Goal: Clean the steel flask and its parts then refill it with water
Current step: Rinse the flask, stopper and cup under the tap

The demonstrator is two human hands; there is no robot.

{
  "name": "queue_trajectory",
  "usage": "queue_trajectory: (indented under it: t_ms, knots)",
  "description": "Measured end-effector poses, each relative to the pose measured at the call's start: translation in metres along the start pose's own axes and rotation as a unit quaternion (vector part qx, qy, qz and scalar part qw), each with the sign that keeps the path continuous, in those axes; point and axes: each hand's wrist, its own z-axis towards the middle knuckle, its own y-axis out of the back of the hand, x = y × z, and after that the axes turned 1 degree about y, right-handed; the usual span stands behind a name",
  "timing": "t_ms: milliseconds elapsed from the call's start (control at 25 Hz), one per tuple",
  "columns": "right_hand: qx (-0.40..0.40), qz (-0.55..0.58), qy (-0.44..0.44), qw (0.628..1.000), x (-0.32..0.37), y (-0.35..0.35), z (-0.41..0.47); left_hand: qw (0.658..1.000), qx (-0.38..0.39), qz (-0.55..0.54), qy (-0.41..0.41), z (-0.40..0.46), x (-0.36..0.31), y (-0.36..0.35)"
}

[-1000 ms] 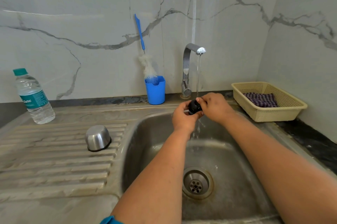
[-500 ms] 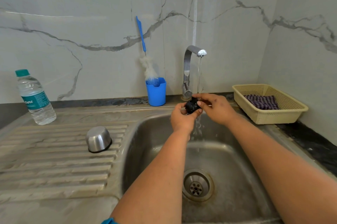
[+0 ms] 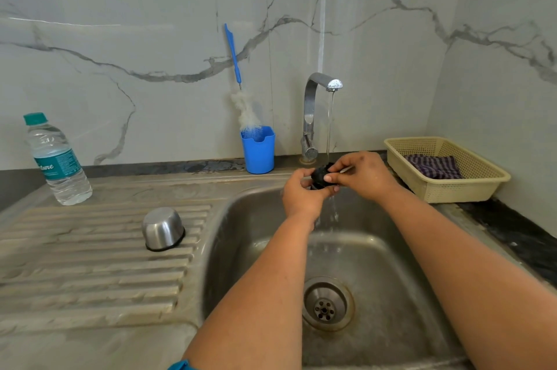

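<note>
A small black flask stopper (image 3: 319, 177) is under the running stream from the steel tap (image 3: 313, 104), above the sink basin (image 3: 259, 249). My left hand (image 3: 301, 194) grips it from below and the left. My right hand (image 3: 360, 172) pinches its right side with thumb and fingers. Water runs off the hands into the basin. A steel flask cup (image 3: 162, 229) stands upside down on the ribbed drainboard (image 3: 90, 264). The flask body is not in view.
A blue cup (image 3: 258, 149) with a blue-handled bottle brush (image 3: 238, 80) stands behind the sink. A plastic water bottle (image 3: 57, 161) is at the far left. A cream basket (image 3: 470, 185) with a striped cloth (image 3: 434, 166) sits at the right. The drain (image 3: 327, 305) is below.
My right hand's fingers have shifted over the stopper, from covering it to pinching its side. Both hands stay under the running water.
</note>
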Motion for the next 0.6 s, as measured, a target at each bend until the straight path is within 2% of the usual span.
queue_trajectory:
  t_ms: [160,200,280,360,600]
  knots:
    - [-0.058,0.132,-0.04,0.989,0.004,0.001,0.0,1.0,-0.004,0.009,-0.016,0.001,-0.004,0.0]
    - [-0.05,0.123,-0.04,0.99,0.005,0.001,0.001,0.999,0.003,0.031,-0.031,0.001,-0.004,0.0]
    - [-0.027,0.008,-0.042,0.999,0.005,-0.004,0.003,0.997,0.021,0.063,-0.044,-0.001,-0.004,0.001]
    - [-0.047,-0.032,-0.082,0.995,0.01,-0.013,0.003,0.996,0.026,0.073,-0.045,0.0,0.0,0.004]
    - [-0.104,0.104,-0.191,0.971,0.021,-0.025,0.01,0.996,0.007,0.074,-0.05,0.002,0.004,0.009]
